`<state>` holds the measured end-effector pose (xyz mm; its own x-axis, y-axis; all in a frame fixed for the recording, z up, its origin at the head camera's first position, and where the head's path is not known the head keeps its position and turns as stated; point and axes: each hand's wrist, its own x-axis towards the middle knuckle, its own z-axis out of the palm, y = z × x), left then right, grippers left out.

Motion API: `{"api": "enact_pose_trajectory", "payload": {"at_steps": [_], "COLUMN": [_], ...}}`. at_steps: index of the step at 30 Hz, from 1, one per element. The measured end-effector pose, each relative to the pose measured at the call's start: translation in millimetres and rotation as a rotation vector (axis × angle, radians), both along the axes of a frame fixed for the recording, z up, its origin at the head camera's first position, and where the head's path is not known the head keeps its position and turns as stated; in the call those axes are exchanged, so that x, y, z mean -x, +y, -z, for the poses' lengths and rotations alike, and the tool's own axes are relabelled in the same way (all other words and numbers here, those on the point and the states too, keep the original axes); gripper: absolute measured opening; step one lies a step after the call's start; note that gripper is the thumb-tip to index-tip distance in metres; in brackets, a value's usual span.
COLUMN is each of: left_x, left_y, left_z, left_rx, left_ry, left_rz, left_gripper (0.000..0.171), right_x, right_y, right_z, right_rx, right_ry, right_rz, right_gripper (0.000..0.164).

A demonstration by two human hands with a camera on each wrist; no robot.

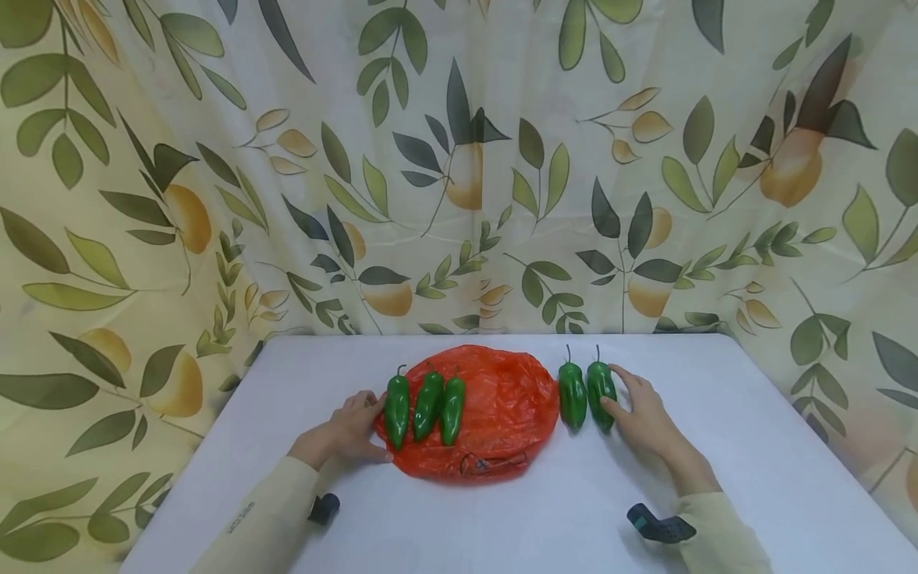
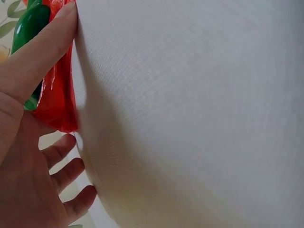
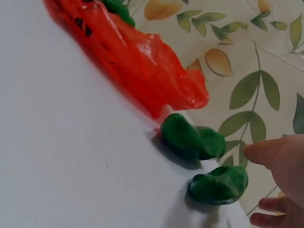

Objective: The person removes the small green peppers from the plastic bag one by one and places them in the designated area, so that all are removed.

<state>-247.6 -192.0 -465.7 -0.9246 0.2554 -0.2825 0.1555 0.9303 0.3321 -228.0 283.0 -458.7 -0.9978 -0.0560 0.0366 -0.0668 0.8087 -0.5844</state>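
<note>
A flat red plastic bag [image 1: 509, 406] lies on the white table, with three green peppers [image 1: 428, 405] side by side on its left half. My left hand [image 1: 351, 430] is at the bag's left edge beside the leftmost pepper [image 1: 397, 410]; in the left wrist view its thumb and fingers are spread around the bag's rim [image 2: 59, 95]. Right of the bag lie two more green peppers, an inner one [image 1: 571, 396] and an outer one [image 1: 600, 395]. My right hand [image 1: 641, 410] is beside the outer pepper, thumb and forefinger apart; in the right wrist view a gap shows between hand and peppers [image 3: 218, 185].
The white table [image 1: 559, 518] ends at a leaf-and-fruit patterned curtain [image 1: 459, 159] behind and at the sides. Dark wrist devices [image 1: 660, 526] sit by both sleeves. A dark printed or tied part [image 1: 495, 464] shows at the bag's front.
</note>
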Motion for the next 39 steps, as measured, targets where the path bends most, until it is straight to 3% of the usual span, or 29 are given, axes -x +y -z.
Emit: {"api": "enact_pose_trajectory", "payload": {"at_steps": [10, 19, 27, 33, 39], "left_x": [-1.2, -2.9, 1.3, 6.0, 3.7], "left_y": [1.7, -0.2, 2.0, 2.7, 0.6], "left_z": [-2.8, -3.5, -2.0, 0.9, 1.8], "left_rx": [0.007, 0.008, 0.006, 0.004, 0.012], "left_ry": [0.006, 0.008, 0.009, 0.023, 0.003], "left_rz": [0.001, -0.001, 0.007, 0.017, 0.008], "left_gripper": [0.106, 0.106, 0.106, 0.106, 0.107], "right_x": [-7.7, -13.2, -11.0, -4.8, -8.5], "right_y": [-26.4, -52.1, -87.5, -119.7, -148.4], "right_z": [-23.7, -30.3, -27.5, -26.8, -17.6], "right_rx": [0.041, 0.097, 0.123, 0.110, 0.133], "right_ry": [0.069, 0.128, 0.197, 0.135, 0.048], "right_rz": [-0.011, -0.085, -0.203, -0.252, -0.310], "right_gripper": [0.067, 0.063, 0.058, 0.057, 0.059]}}
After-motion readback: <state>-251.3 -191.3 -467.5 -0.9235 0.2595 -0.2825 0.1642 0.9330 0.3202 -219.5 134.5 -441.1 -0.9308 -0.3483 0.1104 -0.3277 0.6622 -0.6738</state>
